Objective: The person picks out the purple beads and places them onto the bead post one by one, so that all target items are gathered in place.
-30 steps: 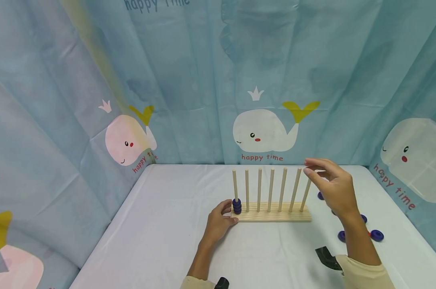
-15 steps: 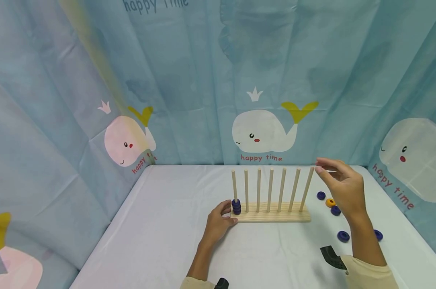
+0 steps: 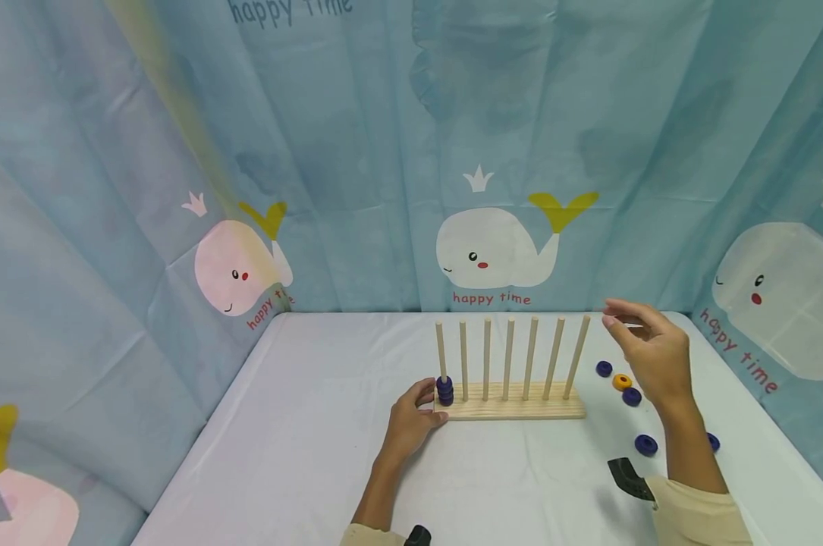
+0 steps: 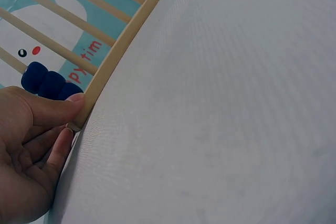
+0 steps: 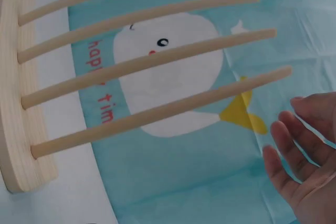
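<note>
A pale wooden rack with a row of several upright pegs stands on the table. Dark blue rings are stacked low on its leftmost peg; the other pegs are bare. My left hand grips the left end of the rack's base. In the left wrist view its thumb presses beside the blue rings, with a finger at the base's lower edge. My right hand is raised just right of the rightmost peg. Its fingers are loosely bent, apart from the peg, and hold nothing.
Right of the rack lie loose blue rings and a yellow-orange ring; the right forearm partly covers one blue ring. A white cloth covers the table. A blue whale-print curtain hangs behind and at the sides.
My right hand has moved right, away from the rightmost peg's top, uncovering the yellow-orange ring and nearby blue ones. My left hand keeps its grip on the base.
</note>
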The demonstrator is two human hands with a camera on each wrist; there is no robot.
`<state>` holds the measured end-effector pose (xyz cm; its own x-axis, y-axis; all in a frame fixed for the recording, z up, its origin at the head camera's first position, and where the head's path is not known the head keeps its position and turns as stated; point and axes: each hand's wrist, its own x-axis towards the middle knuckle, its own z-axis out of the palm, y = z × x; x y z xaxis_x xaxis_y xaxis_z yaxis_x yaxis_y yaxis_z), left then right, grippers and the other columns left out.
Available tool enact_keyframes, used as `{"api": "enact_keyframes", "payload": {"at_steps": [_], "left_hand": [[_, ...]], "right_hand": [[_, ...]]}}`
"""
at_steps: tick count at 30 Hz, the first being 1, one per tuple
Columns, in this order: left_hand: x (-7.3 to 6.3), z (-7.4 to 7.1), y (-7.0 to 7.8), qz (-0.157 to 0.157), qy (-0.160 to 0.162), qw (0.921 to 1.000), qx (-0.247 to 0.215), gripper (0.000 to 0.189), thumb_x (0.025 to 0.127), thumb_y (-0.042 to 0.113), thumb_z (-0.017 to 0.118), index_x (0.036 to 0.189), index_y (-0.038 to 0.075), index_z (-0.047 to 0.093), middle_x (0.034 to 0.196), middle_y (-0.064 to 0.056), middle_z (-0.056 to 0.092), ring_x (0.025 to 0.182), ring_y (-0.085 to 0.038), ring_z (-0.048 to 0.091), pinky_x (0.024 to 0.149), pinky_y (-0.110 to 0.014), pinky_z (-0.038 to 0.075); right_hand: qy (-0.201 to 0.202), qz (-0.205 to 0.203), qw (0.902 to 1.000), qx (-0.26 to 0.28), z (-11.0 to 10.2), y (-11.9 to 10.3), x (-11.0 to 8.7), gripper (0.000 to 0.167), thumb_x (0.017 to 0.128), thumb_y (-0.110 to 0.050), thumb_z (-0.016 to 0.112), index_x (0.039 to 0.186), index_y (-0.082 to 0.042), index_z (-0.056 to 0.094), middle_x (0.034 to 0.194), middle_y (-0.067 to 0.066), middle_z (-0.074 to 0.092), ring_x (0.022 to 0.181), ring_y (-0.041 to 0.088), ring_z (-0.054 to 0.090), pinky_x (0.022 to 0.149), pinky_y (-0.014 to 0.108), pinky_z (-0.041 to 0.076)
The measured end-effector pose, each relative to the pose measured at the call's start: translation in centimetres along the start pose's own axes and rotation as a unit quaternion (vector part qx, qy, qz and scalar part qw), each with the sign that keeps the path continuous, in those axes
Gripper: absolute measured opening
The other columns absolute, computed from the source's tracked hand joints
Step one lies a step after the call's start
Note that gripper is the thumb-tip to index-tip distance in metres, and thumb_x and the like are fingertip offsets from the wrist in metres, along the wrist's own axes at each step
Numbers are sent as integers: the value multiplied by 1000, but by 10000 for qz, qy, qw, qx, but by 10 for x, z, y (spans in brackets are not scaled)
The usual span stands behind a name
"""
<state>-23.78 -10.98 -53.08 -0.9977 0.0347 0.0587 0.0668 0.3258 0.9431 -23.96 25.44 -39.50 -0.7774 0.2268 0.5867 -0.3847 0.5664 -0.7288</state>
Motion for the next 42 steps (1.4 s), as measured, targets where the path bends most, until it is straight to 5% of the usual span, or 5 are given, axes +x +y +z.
{"api": "enact_keyframes", "payload": {"at_steps": [10,33,37,40,42], "left_hand": [[1,-1,2,59,11,10000,50,68,84,1,83,148,3,59,146,-17,64,131,-33,64,101,-37,61],[0,1,0,74,21,10000,20,68,85,2,83,148,2,58,146,-18,64,131,-34,64,102,-38,60],[1,0,1,50,17,10000,48,68,86,3,83,149,3,58,146,-17,64,131,-33,64,101,-37,60],[0,0,0,92,12,10000,26,68,85,3,83,148,3,58,145,-18,64,131,-34,64,101,-37,61],[-1,0,0,114,12,9999,-4,68,85,2,84,148,2,59,145,-19,64,131,-34,64,101,-37,61]], "right_hand": [[-61,319,9994,-76,-5,14,3,33,104,-23,70,132,-6,73,117,-3,77,97,-14,61,81,0,48],[-948,1010,9892,-475,-8,67,-1,48,106,-30,67,144,-2,63,132,25,70,95,-22,50,80,-3,45],[-1173,1154,9847,-566,-6,74,-2,50,106,-32,66,146,-1,61,134,26,69,111,16,71,78,-3,45],[-1424,1287,9787,-731,-5,79,-3,52,107,-32,65,148,0,58,137,27,67,126,49,63,80,1,50],[-1610,1362,9740,-833,-4,82,-3,53,106,-31,66,149,1,56,139,29,65,127,50,62,85,13,59]]}}
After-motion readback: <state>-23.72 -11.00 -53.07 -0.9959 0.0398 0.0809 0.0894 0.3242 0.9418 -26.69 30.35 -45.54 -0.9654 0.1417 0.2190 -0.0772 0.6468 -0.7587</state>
